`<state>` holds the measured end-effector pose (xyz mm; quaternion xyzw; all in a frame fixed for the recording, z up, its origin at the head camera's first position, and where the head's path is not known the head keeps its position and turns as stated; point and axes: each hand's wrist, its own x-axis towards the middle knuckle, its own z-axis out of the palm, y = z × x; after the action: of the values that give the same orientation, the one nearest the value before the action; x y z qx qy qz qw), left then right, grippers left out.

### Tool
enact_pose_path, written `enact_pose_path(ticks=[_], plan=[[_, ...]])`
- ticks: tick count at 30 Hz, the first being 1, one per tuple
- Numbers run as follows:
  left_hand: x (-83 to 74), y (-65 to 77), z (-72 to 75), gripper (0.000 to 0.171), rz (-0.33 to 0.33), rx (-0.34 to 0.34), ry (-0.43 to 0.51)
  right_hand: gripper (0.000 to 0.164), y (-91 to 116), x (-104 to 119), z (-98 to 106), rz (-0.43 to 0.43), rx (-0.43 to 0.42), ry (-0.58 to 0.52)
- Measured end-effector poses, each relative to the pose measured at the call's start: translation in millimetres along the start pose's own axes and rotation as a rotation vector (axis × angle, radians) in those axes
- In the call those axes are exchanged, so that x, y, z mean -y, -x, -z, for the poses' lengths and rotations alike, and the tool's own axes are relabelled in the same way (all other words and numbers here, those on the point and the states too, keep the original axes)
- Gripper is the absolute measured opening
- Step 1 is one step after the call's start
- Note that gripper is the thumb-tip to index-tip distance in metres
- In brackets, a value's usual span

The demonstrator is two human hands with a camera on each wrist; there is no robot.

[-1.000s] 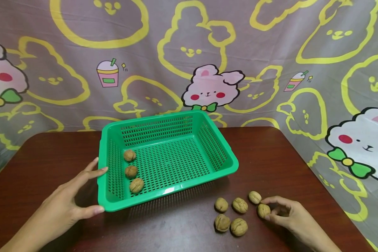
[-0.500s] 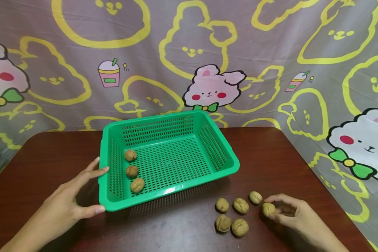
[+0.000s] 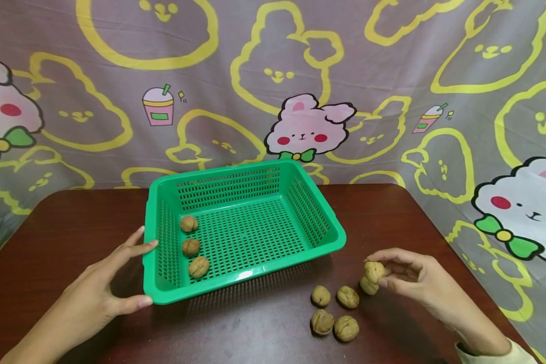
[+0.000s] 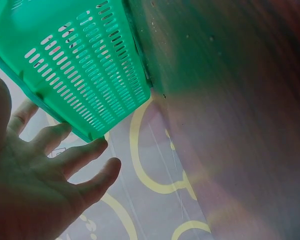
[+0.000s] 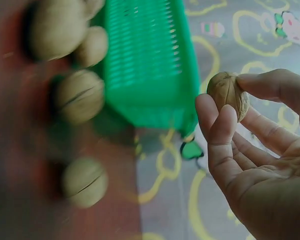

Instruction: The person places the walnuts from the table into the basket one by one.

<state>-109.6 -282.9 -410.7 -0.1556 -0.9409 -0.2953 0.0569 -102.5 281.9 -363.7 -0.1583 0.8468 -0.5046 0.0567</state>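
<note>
My right hand (image 3: 414, 278) pinches a walnut (image 3: 374, 272) between thumb and fingertips, above the table; in the right wrist view the held walnut (image 5: 229, 95) shows its seam. In the head view it partly covers another walnut (image 3: 367, 287) lying below. More walnuts (image 3: 346, 328) lie grouped to its left on the table. A green plastic basket (image 3: 245, 275) stands mid-table with three walnuts (image 3: 191, 247) along its left side. At the basket's left rim rests my left hand (image 3: 95, 285), thumb near the front corner and fingers spread, touching the rim.
The dark red-brown wooden table (image 3: 264, 323) has rounded far corners. Behind it and along the right hangs a grey cloth (image 3: 236, 65) printed with yellow outlines and rabbits. The basket's far rim stands close to that cloth.
My right hand has lifted the walnut off the table and moved it up and slightly left, over a neighbouring walnut. The left hand and basket stay in place.
</note>
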Motion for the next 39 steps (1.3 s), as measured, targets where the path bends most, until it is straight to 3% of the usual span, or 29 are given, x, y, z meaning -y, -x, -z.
enact_pose_path(ticks=[5, 11, 17, 26, 39], plan=[[0.3, -0.1, 0.0, 0.101, -0.002, -0.001, -0.002, 0.032, -25, 29, 0, 0.006, 0.023, -0.004], [0.0, -1.0, 0.1, 0.101, -0.006, -0.011, -0.013, 0.032, -57, 53, -4, 0.042, 0.114, -0.107], [-0.9, -1.7, 0.3, 0.1, -0.004, -0.011, -0.011, 0.029, -91, 61, -5, 0.096, 0.214, -0.219], [0.1, 0.6, -0.6, 0.101, -0.004, -0.015, -0.015, 0.029, -148, 78, -12, 0.057, 0.373, -0.322], [3.0, 0.0, -2.3, 0.1, -0.019, -0.024, -0.007, 0.025, -224, 90, -37, 0.075, 0.626, -0.311]])
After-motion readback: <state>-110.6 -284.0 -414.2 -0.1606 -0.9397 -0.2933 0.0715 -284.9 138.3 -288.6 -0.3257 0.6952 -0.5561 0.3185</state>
